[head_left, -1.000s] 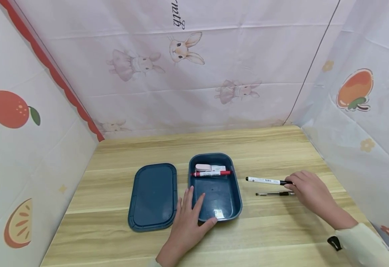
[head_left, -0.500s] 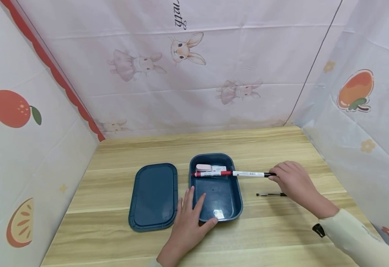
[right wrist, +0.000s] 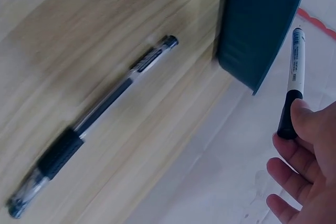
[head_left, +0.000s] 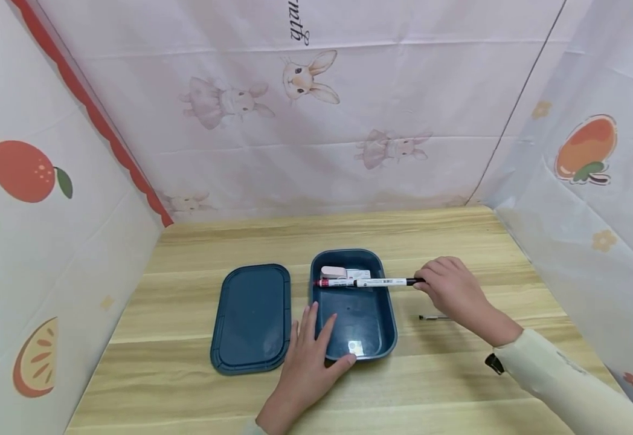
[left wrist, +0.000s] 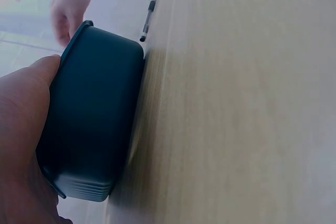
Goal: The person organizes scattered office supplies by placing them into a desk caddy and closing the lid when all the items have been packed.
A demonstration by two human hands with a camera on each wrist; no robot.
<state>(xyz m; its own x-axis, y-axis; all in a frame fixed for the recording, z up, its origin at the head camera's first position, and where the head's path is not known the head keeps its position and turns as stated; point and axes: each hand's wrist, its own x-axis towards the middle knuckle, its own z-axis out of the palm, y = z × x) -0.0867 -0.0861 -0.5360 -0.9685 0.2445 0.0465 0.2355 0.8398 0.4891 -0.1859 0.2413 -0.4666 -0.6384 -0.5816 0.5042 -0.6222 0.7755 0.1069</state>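
At centre right I see the right grip (head_left: 451, 290) pinching 1 white marker (head_left: 387, 282), pointing left over the box (head_left: 351, 323).

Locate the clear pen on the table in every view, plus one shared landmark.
Head: pen, right of the blue box, partly hidden by the right hand.
Left wrist: pen near the top, beyond the blue box.
Right wrist: pen large, slanting, mostly left of centre.
Shared landmark: blue box.
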